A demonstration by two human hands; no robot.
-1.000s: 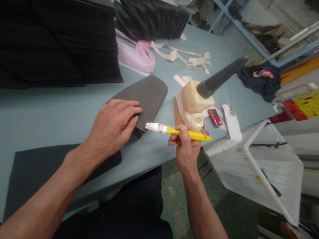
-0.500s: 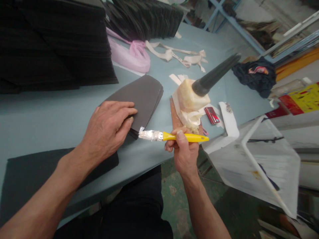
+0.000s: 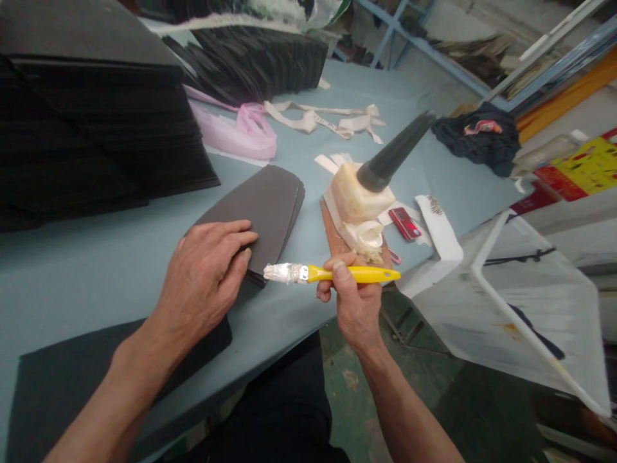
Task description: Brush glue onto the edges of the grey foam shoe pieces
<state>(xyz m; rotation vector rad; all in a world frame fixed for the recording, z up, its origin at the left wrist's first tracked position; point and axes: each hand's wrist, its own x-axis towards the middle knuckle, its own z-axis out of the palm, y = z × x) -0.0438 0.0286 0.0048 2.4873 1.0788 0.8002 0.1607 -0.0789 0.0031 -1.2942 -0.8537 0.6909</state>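
Observation:
My left hand [image 3: 202,273] lies on a small stack of dark grey sheets [image 3: 267,202] with a curved outline, its fingers stretched out over the top one. In my right hand [image 3: 357,305] is a paintbrush [image 3: 376,274] with a yellow handle, held level between thumb and fingers. White paste coats its bristles, which are at the stack's near corner. Behind the right hand, a cream-coloured block-shaped container [image 3: 359,193] with whitish paste at its front sits on a brown board [image 3: 332,225]. A black tapered handle [image 3: 398,151] rises from it.
Tall stacks of black sheets [image 3: 96,128] fill the left back. A dark sheet [image 3: 62,379] lies under my left forearm. Pink plastic [image 3: 234,132], cloth strips [image 3: 308,121] and a red box-like item [image 3: 405,224] are on the table. A whitish translucent bin [image 3: 520,321] stands right.
The view has shifted, so the table's things appear lower. The brush stays by the stack's corner, and the small white dab seen there before no longer shows. My left hand stays on the sheets.

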